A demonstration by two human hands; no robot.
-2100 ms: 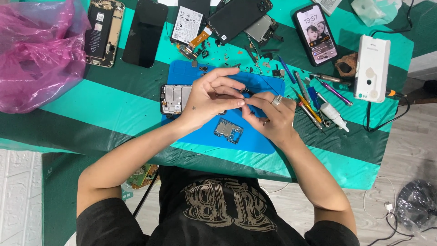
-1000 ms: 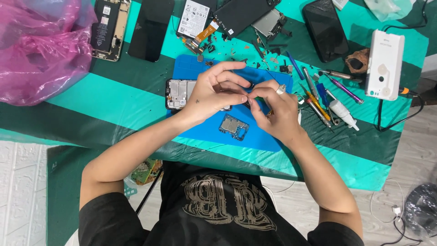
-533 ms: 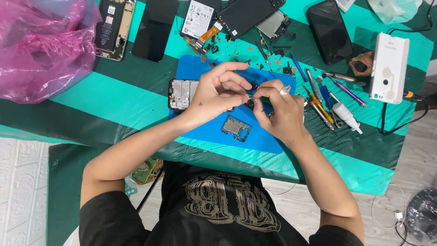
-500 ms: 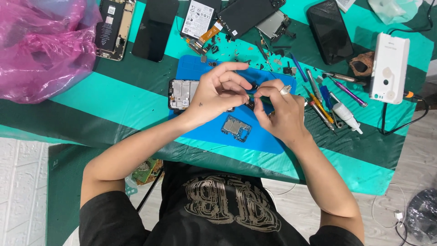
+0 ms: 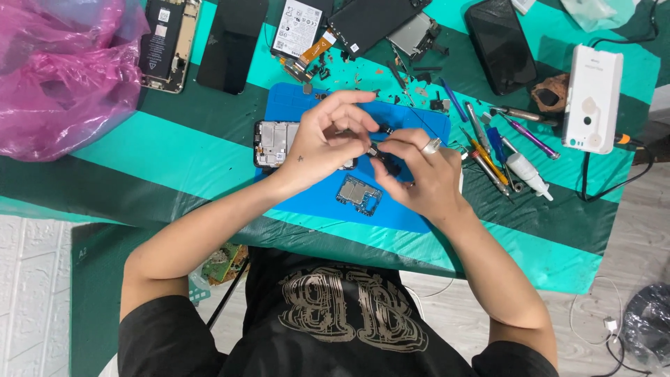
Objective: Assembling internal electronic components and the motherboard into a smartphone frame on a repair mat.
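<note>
Carefully keep the small dark part (image 5: pixel 373 150) pinched between left hand (image 5: pixel 324 139) and right hand (image 5: pixel 419 174) fingertips, low above the blue mat (image 5: pixel 412 209), clear of the circuit board (image 5: pixel 359 194) below.

Table (image 5: pixel 174 164) covered in teal cloth with dark green stripes; a pink plastic bag (image 5: pixel 63 70) sits at its far left corner. Floor (image 5: pixel 614 279) is pale wood planking to the right, white tile (image 5: pixel 31 293) to the left. Lighting even, soft shadows.
</note>
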